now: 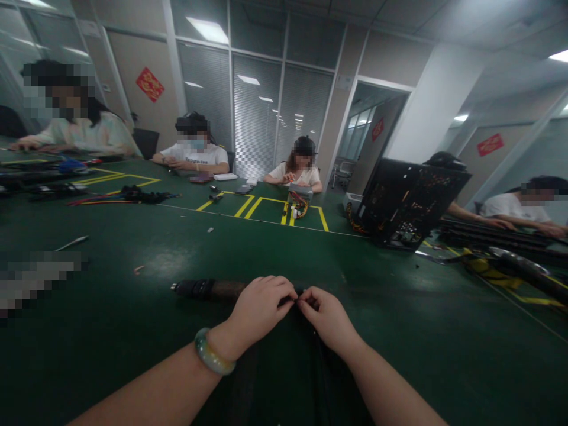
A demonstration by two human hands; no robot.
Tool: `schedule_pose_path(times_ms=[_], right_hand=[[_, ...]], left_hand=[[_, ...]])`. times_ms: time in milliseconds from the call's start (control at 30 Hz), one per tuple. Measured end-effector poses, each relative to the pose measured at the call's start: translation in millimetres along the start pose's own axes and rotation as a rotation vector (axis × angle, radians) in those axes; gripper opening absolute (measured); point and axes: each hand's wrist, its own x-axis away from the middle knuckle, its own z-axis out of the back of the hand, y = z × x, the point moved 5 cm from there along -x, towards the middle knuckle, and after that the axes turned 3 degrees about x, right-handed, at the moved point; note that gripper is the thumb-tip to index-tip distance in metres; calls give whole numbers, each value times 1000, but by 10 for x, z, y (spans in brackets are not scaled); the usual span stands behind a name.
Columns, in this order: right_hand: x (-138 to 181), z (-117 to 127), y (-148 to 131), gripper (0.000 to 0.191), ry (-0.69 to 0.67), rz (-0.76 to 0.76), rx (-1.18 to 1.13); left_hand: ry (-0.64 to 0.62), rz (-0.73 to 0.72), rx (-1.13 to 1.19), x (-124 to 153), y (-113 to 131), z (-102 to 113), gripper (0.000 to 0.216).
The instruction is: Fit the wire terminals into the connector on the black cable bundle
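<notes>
A dark electric screwdriver (193, 289) lies across the green table, its metal tip facing left. My left hand (265, 306) rests over the tool's right part, thumb and fingers pinched together. Fingertip to fingertip with it, my right hand (327, 316) is closed in a pinch too, near the tool's right end. Something small and dark shows between the fingers, but I cannot make out what it is. A thin black cord (320, 361) runs from below my right hand toward me. The fingers hide the spot where cord and tool would meet.
Several people sit around the green table (213, 251). A black computer case (399, 204) stands tilted at the right, beside yellow-and-black material (492, 269). A power supply with cables (299, 201) sits at the far side. Cable bundles (137, 194) and a white-tipped stick (73, 242) lie left.
</notes>
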Motion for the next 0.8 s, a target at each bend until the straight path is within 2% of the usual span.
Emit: schedule_pose_path(times_ms=[433, 800], right_hand=[[-5, 4, -3, 11, 13, -17, 0], [-11, 5, -9, 11, 17, -1, 22]], left_hand=[[7, 46, 10, -3, -6, -3, 10], [-7, 19, 6, -5, 4, -2, 9]])
